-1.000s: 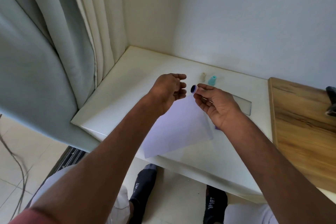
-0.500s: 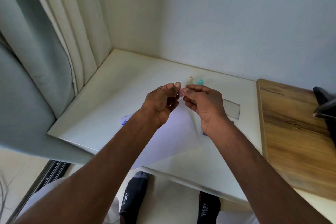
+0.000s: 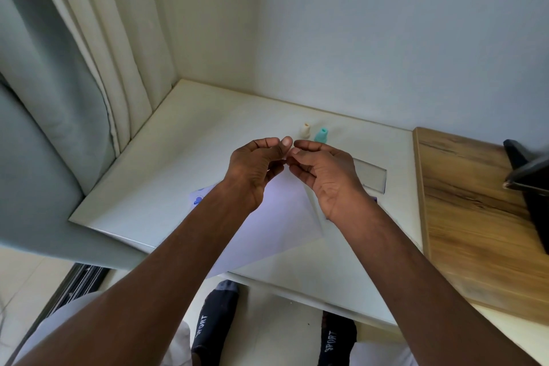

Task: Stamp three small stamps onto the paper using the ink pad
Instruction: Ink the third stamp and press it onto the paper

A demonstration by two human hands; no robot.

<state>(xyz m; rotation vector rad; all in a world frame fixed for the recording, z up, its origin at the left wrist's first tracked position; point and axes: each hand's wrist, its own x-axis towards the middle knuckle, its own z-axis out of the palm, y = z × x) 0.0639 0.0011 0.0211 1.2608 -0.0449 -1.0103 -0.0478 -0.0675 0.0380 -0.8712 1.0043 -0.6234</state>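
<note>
My left hand (image 3: 255, 169) and my right hand (image 3: 323, 175) meet fingertip to fingertip above the white paper (image 3: 276, 223). Both pinch at the same spot, and the small stamp between them is hidden by the fingers. A cream stamp (image 3: 306, 130) and a teal stamp (image 3: 321, 134) stand upright on the table just behind my hands. Blue stamped marks (image 3: 198, 200) show on the paper's left corner. A clear rectangular piece (image 3: 371, 178) lies right of my right hand, with a purple edge (image 3: 373, 199) below it that may be the ink pad.
The white table (image 3: 142, 187) sits in a wall corner, with curtains (image 3: 74, 83) along its left side. A wooden board (image 3: 475, 217) covers the right side, and a dark object (image 3: 531, 178) stands on it. The paper overhangs the table's front edge.
One second ago my right hand held a small stamp with its purple face showing, and my left hand was apart. The hands have closed together and now hide the stamp.
</note>
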